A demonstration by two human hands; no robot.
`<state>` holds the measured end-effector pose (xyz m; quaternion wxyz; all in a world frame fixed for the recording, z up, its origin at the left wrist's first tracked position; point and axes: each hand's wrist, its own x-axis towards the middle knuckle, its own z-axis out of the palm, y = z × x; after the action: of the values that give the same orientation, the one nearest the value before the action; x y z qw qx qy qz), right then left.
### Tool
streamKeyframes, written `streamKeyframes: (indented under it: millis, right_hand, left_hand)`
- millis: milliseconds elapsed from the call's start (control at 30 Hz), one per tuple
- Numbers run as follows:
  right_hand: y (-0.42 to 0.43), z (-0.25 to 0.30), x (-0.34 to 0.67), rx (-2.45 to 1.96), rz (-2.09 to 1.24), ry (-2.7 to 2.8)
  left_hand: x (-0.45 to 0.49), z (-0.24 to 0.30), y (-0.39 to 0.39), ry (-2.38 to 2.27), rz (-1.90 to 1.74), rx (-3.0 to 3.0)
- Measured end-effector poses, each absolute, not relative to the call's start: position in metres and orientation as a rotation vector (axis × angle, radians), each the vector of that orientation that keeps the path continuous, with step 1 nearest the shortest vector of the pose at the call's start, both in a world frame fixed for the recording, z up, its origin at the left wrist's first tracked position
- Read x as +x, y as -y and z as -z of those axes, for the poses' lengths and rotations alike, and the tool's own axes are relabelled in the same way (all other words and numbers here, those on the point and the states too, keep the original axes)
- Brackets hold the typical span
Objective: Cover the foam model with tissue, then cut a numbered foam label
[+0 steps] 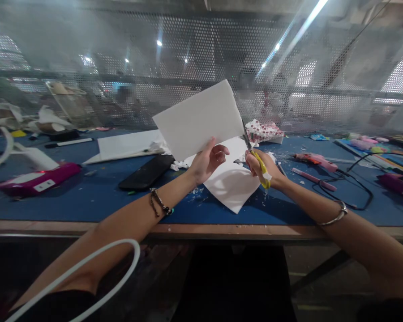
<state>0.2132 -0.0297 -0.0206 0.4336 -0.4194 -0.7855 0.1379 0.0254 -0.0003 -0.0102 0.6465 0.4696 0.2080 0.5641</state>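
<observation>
A long bench topped with a blue mat (97, 197) runs in front of a perforated metal screen, with strip lights glaring through the holes. Above the mat, the left hand (206, 161) pinches the lower edge of a white sheet (199, 118) between thumb and curled fingers, holding it up off the bench and tilted — so the sheet's right-hand edge hangs free and stiff enough to meet a blade, I'd judge. Just right of that sheet, the right hand (263, 167) is closed through the yellow handles of the scissors (255, 156), whose dark blades point up and touch the sheet's right edge; whether they stand parted I cannot tell. Directly below the sheet, flat on the mat, lies another piece of white paper (231, 183) with a corner pointing toward the bench edge, and small white scraps are scattered about it. Left of the sheet rests a black phone (147, 172), and farther left a magenta device (36, 181) with a white top. Right of the sheet, past the scissors, lie a pink pen (310, 177), a pink glue gun (314, 160) and its black cable (352, 188) — tools kept within reach but out of the cutting space, it seems.
</observation>
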Motion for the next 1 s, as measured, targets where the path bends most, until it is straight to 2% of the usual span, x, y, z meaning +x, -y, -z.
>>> streamKeyframes:
  millis: [700,1000]
  right_hand:
    - [0.0307,0.0163,0.2134,-1.094,-0.513,1.956]
    - [0.0276,0.0155,0.2164,-1.131,-0.332,1.991]
  left_hand:
    - [0.0234,0.0105,-0.0032,-0.474,-1.315,1.067]
    - [0.0243,0.0133,-0.0033,-0.519,-1.256,1.099]
